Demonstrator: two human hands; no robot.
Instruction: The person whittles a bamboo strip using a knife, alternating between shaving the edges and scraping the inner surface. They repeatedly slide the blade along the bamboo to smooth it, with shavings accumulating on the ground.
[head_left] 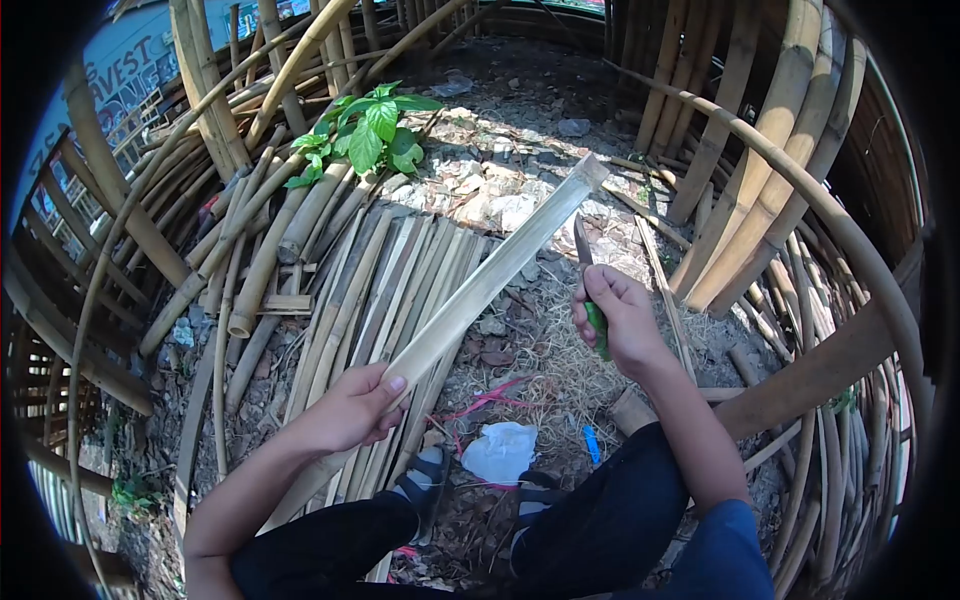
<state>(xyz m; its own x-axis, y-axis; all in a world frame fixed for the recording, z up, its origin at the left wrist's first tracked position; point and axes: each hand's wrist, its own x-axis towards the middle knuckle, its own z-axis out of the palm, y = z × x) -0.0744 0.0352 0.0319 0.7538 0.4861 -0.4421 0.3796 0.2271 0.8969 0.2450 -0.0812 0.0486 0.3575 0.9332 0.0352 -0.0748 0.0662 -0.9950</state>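
Observation:
A long, pale split bamboo strip [495, 272] slants from lower left to upper right in front of me. My left hand [362, 408] is closed round its lower part, thumb on top. In my right hand [615, 318] is a knife [597, 320] with a green handle, its dark blade pointing up. The blade is close to the right side of the strip's upper part; whether they touch I cannot tell. Beneath the strip, many split bamboo slats [375, 285] lie side by side on the ground.
Bamboo poles [262, 245] are piled at the left, beside a green leafy plant [375, 130]. Upright bamboo posts [765, 180] and a curved pole [790, 165] stand at the right. Near my feet lie a white cloth-like piece [500, 453], pink string [490, 395] and fine shavings [565, 385].

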